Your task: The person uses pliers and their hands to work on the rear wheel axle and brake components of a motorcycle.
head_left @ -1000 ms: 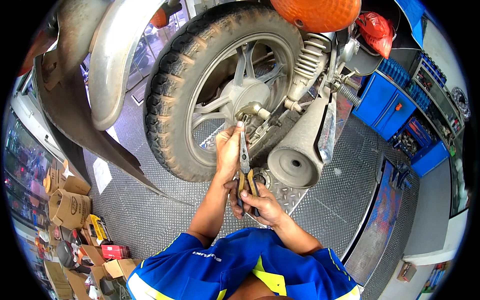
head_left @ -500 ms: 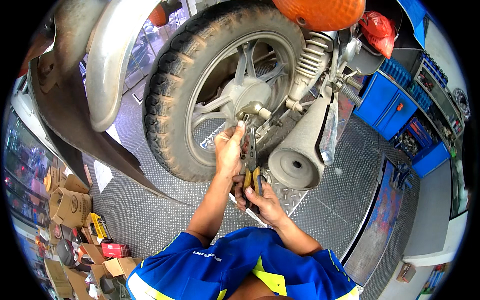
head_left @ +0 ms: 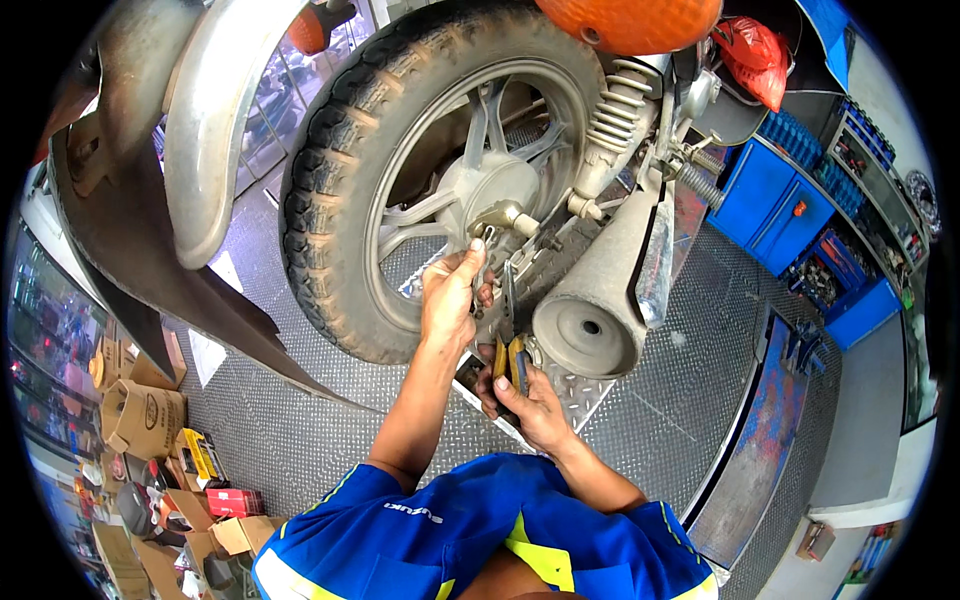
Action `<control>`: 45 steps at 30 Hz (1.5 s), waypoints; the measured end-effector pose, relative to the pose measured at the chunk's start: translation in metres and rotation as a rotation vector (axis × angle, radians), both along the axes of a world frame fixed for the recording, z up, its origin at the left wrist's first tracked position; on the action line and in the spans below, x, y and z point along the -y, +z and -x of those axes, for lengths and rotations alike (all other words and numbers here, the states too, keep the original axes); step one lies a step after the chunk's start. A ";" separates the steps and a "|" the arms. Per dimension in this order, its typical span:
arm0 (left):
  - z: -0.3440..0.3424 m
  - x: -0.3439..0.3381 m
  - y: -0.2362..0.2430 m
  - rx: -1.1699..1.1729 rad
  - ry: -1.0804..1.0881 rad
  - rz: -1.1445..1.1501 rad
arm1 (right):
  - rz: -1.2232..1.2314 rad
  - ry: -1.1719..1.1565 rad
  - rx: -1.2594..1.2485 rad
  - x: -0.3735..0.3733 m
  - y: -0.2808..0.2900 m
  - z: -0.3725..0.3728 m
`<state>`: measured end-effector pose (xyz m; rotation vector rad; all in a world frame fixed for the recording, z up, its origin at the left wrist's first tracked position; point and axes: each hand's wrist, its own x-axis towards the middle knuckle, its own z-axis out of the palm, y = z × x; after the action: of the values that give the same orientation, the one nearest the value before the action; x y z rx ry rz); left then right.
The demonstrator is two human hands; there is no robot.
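A motorcycle's rear wheel [head_left: 345,190] with a dirty, knobbly tyre stands before me. Just below its axle end [head_left: 510,217], my left hand [head_left: 452,298] is closed in a pinch, thumb up, on a small thin metal piece [head_left: 487,234]. What the piece joins to is partly hidden by the fingers. In my right hand [head_left: 530,402], lower and to the right, are pliers [head_left: 511,352] with yellow and black handles. Their jaws point up toward the axle, apart from the thin piece. Close by on the right is the round end of the muffler [head_left: 588,335].
A curved dark fender [head_left: 150,235] and a chrome bar [head_left: 205,130] reach in from upper left. An orange lamp [head_left: 640,22] hangs above the shock absorber [head_left: 622,115]. Cardboard boxes [head_left: 145,415] lie lower left; a blue cabinet [head_left: 775,205] stands right. Underneath is a patterned metal floor [head_left: 660,430].
The view has shifted slightly, with the wheel a little further left. My left hand stays pinched below the axle, and the pliers remain in my right hand, slightly lower.
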<state>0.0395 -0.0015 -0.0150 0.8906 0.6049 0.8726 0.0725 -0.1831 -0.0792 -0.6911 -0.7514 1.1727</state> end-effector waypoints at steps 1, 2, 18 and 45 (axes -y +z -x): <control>0.000 0.000 -0.002 0.031 -0.007 -0.008 | -0.002 0.006 -0.001 0.000 0.000 0.000; -0.001 -0.001 -0.006 0.062 -0.015 -0.015 | -0.003 0.012 -0.003 0.001 -0.001 0.000; -0.021 0.002 -0.036 0.197 0.177 -0.200 | 0.008 -0.153 0.346 0.012 -0.006 -0.001; 0.002 -0.012 -0.025 0.143 -0.149 -0.091 | 0.090 -0.137 -0.210 -0.028 0.064 0.013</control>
<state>0.0379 0.0105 -0.0397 0.9342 0.3730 0.8256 0.0590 -0.1549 -0.0148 -0.6711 -0.4700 1.1379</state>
